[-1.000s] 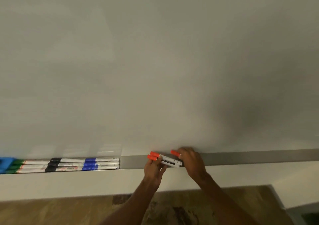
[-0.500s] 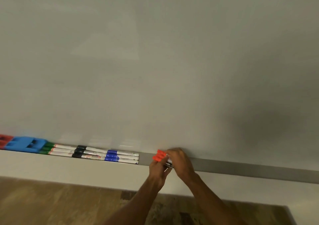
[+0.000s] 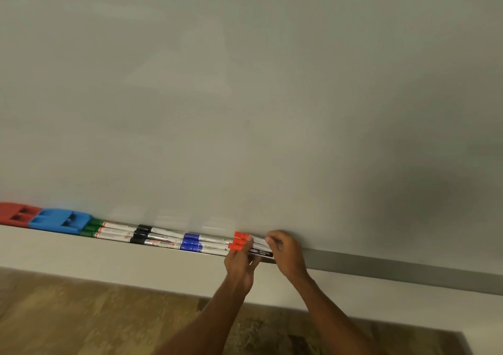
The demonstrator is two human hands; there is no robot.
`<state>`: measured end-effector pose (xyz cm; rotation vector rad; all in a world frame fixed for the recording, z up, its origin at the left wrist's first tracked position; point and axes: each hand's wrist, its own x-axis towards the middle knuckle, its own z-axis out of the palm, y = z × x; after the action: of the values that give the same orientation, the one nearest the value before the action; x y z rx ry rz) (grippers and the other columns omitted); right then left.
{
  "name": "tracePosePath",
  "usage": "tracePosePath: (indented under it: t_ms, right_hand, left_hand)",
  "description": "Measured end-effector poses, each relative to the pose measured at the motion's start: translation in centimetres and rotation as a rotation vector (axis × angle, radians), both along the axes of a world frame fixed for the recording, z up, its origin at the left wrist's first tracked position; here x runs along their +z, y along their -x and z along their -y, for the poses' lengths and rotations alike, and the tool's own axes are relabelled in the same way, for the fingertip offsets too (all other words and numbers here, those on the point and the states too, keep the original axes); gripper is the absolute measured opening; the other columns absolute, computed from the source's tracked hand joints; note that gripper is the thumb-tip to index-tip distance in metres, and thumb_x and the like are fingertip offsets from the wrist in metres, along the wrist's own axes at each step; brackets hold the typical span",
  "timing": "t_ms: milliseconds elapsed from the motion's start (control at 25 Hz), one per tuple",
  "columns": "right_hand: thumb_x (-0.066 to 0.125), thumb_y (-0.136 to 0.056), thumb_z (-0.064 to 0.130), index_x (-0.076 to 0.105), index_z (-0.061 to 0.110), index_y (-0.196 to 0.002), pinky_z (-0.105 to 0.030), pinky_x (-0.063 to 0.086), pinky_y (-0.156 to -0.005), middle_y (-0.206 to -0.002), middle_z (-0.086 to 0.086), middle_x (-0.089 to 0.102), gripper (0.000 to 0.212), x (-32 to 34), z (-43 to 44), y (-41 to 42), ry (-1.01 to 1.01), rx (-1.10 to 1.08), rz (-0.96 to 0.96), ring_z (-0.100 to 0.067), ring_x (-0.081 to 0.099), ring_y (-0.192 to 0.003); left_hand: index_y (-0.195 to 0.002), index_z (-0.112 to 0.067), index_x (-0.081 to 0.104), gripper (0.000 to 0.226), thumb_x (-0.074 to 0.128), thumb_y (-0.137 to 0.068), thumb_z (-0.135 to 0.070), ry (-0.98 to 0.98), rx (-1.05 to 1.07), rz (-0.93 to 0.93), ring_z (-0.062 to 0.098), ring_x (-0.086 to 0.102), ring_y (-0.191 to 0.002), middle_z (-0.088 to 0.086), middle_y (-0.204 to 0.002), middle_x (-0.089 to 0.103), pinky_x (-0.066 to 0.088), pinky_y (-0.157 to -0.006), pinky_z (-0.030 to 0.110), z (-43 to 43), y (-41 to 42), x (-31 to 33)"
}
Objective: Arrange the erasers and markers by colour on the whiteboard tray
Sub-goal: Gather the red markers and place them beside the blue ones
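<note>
Nearest, above the wooden floor [image 3: 68, 314], two bare forearms reach up to the whiteboard tray [image 3: 394, 266]. The left hand [image 3: 239, 262] has its grip closed on the capped ends of the red markers [image 3: 241, 241], while the right hand [image 3: 285, 251] pinches their white barrels from the other end, holding the bundle on the tray. Just left of them lie the blue markers [image 3: 190, 243], then the black markers [image 3: 140, 235] and green markers [image 3: 92, 228], then a blue eraser [image 3: 60, 221] and a red eraser [image 3: 15, 213] at the far left. Behind everything rises the bare whiteboard [image 3: 245, 96].
</note>
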<state>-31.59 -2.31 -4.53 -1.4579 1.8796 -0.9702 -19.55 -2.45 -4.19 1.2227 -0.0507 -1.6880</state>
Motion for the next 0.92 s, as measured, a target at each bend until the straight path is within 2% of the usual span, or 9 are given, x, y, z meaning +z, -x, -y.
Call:
tracePosePath:
  t_ms: [80, 160, 240, 400, 520, 640, 760, 920]
  right_hand:
    - [0.063, -0.090, 0.016, 0.070, 0.011, -0.098, -0.012, 0.053, -0.070, -0.100, -0.009, 0.072, 0.012, -0.3, -0.2, -0.1, -0.054, -0.098, 0.223, -0.021, 0.068, -0.092]
    - [0.062, -0.091, 0.015, 0.068, 0.016, -0.098, -0.019, 0.058, -0.066, -0.103, -0.012, 0.070, 0.010, -0.4, -0.6, -0.5, -0.135, -0.165, 0.513, -0.025, 0.068, -0.095]
    - [0.060, -0.091, 0.011, 0.066, 0.012, -0.103, -0.027, 0.060, -0.067, -0.106, -0.014, 0.068, 0.013, -0.3, -0.9, -0.9, -0.163, -0.207, 0.713, -0.027, 0.066, -0.099]
    - [0.060, -0.090, 0.006, 0.064, 0.008, -0.101, -0.022, 0.060, -0.063, -0.103, -0.013, 0.067, 0.011, 0.2, -1.1, -1.1, -0.135, -0.214, 0.817, -0.022, 0.067, -0.093]
    - [0.060, -0.090, 0.004, 0.063, 0.001, -0.103, -0.021, 0.060, -0.061, -0.100, -0.015, 0.066, 0.014, 0.1, -1.2, -0.5, -0.139, -0.219, 0.860, -0.020, 0.067, -0.088]
    - [0.061, -0.089, 0.003, 0.062, -0.001, -0.104, -0.022, 0.061, -0.061, -0.100, -0.016, 0.065, 0.016, -0.1, -1.5, 0.4, -0.142, -0.252, 0.862, -0.023, 0.066, -0.089]
    - [0.061, -0.089, 0.003, 0.062, -0.001, -0.103, -0.023, 0.062, -0.062, -0.104, -0.018, 0.064, 0.015, -0.5, -2.0, 1.5, -0.165, -0.282, 0.813, -0.030, 0.064, -0.095]
    - [0.061, -0.088, 0.001, 0.063, 0.000, -0.100, -0.022, 0.060, -0.058, -0.103, -0.019, 0.064, 0.012, -1.1, -2.0, 2.3, -0.196, -0.311, 0.735, -0.030, 0.064, -0.092]
  left_hand:
    - [-0.102, -0.006, 0.060, 0.016, 0.064, -0.087, -0.004, -0.004, 0.033, -0.045, 0.033, 0.062, -0.102, 0.021, -0.110, 0.063, 0.053, -0.070, 0.036, 0.1, -0.7, 0.1]
    - [-0.111, -0.005, 0.058, 0.023, 0.063, -0.088, -0.004, 0.002, 0.055, -0.076, 0.032, 0.063, -0.099, 0.021, -0.112, 0.063, 0.053, -0.069, 0.035, 0.2, -1.1, 0.3]
    - [-0.116, -0.004, 0.055, 0.029, 0.062, -0.088, -0.004, 0.011, 0.071, -0.098, 0.031, 0.064, -0.095, 0.020, -0.113, 0.062, 0.053, -0.069, 0.035, 0.3, -1.2, 0.4]
    - [-0.105, -0.006, 0.058, 0.018, 0.063, -0.088, -0.004, 0.019, 0.051, -0.090, 0.032, 0.064, -0.098, 0.019, -0.110, 0.064, 0.054, -0.070, 0.035, 0.3, -1.5, 0.5]
    - [-0.099, -0.002, 0.060, 0.015, 0.065, -0.085, 0.000, 0.072, -0.021, 0.016, 0.036, 0.065, -0.100, 0.021, -0.103, 0.065, 0.057, -0.075, 0.040, 0.8, -1.5, 0.4]
    - [-0.098, -0.005, 0.061, 0.017, 0.068, -0.083, -0.006, 0.160, -0.091, 0.310, 0.034, 0.064, -0.096, 0.018, -0.099, 0.066, 0.056, -0.086, 0.045, 1.5, -1.9, 0.4]
    - [-0.100, -0.012, 0.061, 0.009, 0.060, -0.092, -0.016, 0.306, -0.173, 0.675, 0.028, 0.063, -0.098, 0.011, -0.103, 0.067, 0.055, -0.088, 0.041, 1.9, -3.7, 0.0]
    - [-0.118, -0.014, 0.061, 0.025, 0.050, -0.096, -0.013, 0.594, -0.512, 1.347, 0.021, 0.060, -0.110, 0.004, -0.120, 0.065, 0.049, -0.095, 0.034, 2.1, -6.2, -1.2]
